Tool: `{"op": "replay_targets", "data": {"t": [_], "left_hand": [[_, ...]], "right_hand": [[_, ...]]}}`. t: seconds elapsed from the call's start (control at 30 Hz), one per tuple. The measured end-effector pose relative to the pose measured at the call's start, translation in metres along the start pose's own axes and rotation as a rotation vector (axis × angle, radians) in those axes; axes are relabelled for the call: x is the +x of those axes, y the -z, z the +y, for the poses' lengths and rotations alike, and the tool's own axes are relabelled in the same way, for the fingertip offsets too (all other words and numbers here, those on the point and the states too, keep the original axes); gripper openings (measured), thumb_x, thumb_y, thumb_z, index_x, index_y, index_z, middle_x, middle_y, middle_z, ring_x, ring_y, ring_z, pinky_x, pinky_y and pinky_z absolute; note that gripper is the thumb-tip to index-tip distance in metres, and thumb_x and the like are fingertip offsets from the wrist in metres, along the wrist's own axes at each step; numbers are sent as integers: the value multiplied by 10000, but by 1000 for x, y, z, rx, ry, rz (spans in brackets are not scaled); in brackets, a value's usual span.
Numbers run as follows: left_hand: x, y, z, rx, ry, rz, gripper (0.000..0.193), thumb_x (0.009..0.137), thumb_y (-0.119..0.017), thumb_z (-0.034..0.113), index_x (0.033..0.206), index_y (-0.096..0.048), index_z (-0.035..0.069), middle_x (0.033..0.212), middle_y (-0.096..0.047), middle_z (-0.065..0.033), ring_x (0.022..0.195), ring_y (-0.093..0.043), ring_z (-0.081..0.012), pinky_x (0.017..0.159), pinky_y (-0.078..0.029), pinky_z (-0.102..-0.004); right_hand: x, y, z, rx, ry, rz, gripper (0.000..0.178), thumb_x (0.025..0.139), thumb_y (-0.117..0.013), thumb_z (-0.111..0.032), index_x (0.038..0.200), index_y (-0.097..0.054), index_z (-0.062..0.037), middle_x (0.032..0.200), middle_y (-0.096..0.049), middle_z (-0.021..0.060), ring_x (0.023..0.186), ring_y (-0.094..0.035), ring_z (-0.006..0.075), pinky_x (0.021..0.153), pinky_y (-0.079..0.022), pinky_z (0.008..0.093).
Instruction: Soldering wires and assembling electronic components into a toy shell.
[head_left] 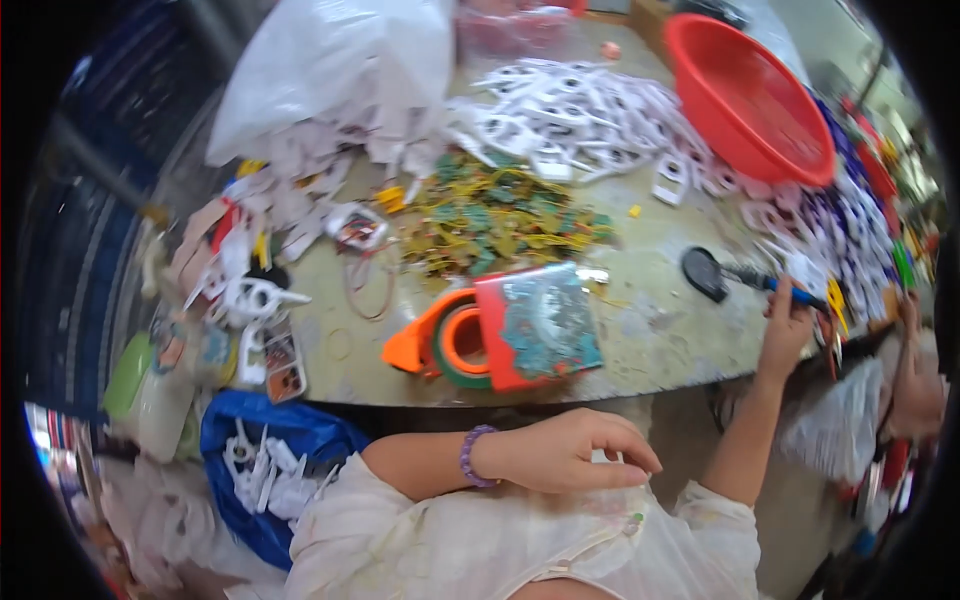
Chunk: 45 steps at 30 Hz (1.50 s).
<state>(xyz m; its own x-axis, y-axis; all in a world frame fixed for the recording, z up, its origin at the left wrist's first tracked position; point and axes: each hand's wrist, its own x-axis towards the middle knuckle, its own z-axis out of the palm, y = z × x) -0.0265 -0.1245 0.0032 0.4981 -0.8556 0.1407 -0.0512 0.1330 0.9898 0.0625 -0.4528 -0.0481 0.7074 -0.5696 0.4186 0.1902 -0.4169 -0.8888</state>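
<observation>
My right hand (788,322), at the right part of the table, is closed round the blue handle of a soldering iron (797,291). The iron's metal shaft points left toward a black round piece (705,274) on the tabletop; I cannot tell whether they touch. In front of my body, off the table edge, my left hand (565,450) hovers with thumb and fingers loosely apart and nothing visible in it. Nearest to it on the table is a red box (540,325) with a worn blue-grey top, beside an orange tape dispenser (430,340).
Small green circuit boards with yellow wires (490,215) lie heaped mid-table. Behind them are white plastic housings (570,110), with a red basin (750,100) at the far right. A blue bag (225,470) of white parts hangs below the left edge. A white bag (330,60) stands far left.
</observation>
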Motion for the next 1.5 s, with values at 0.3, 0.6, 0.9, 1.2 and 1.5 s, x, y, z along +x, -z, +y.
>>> {"op": "replay_targets", "data": {"t": [0.3, 0.6, 0.9, 1.2, 1.5], "left_hand": [[-76, 80, 47, 392, -109, 238, 199, 841, -658, 154, 993, -651, 26, 956, -649, -82, 906, -607, -196, 797, -471, -314], [-196, 345, 14, 1182, 551, 1425, 304, 793, -579, 244, 991, -661, 28, 966, -645, -211, 951, -609, -360, 829, -476, -407], [-252, 444, -15, 984, 940, 1740, 410, 783, -649, 281, 1100, -594, 28, 1156, -585, -215, 1111, -547, -329, 918, -441, -413], [-243, 390, 14, 1229, 449, 1727, 300, 767, -658, 205, 1009, -637, 29, 959, -651, -152, 897, -613, -306, 766, -478, -382], [-165, 233, 54, 2111, -214, 756, 201, 723, -593, 113, 916, -645, 99, 951, -631, -45, 911, -611, -229, 780, -490, -374]], "right_hand": [[-96, -14, 6, 88, 8, -69, 252, 882, -587, -49, 1116, -509, 1, 730, -482, -11, 595, -399, 56, 522, -322, 194], [-150, -54, 30, -50, 421, -136, 115, 840, -594, 22, 953, -591, 45, 762, -585, 91, 580, -498, 120, 504, -396, 228], [-148, -58, 23, -129, 513, -167, 122, 804, -587, 43, 926, -599, 45, 682, -554, 108, 510, -492, 167, 456, -382, 254], [-146, -59, 14, -129, 525, -188, 126, 794, -588, 47, 920, -599, 49, 655, -522, 96, 496, -468, 162, 449, -356, 260], [-140, -58, -28, -14, 429, -203, 145, 773, -611, 74, 915, -610, 40, 696, -550, 92, 582, -493, 167, 539, -397, 260]]}}
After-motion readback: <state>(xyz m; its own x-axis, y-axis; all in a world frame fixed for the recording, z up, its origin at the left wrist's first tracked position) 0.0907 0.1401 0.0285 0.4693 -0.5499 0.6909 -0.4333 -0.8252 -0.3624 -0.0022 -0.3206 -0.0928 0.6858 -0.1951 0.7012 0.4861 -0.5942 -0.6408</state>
